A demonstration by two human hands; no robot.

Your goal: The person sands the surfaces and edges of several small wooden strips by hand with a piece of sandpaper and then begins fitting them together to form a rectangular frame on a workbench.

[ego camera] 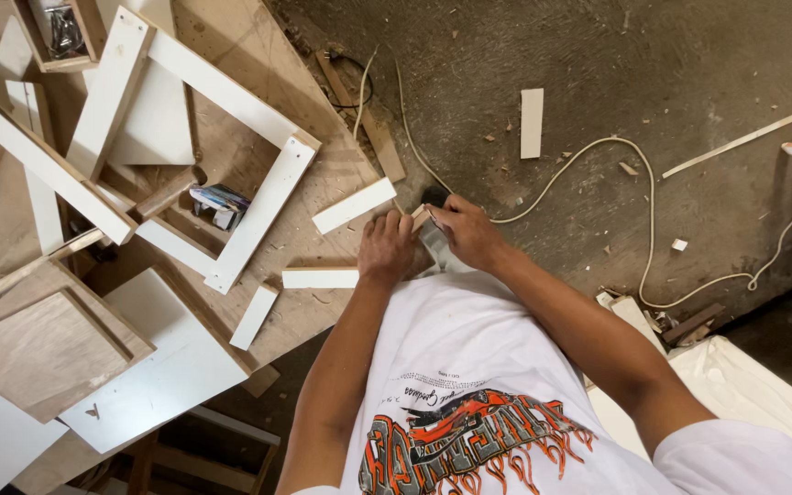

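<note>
Head view: wood piece (pixel 421 217) between both hands' grip.

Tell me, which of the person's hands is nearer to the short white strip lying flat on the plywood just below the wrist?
Left. The left hand is right beside the short white strip, just above its right end. The right hand is farther right, beyond the left hand.
</note>
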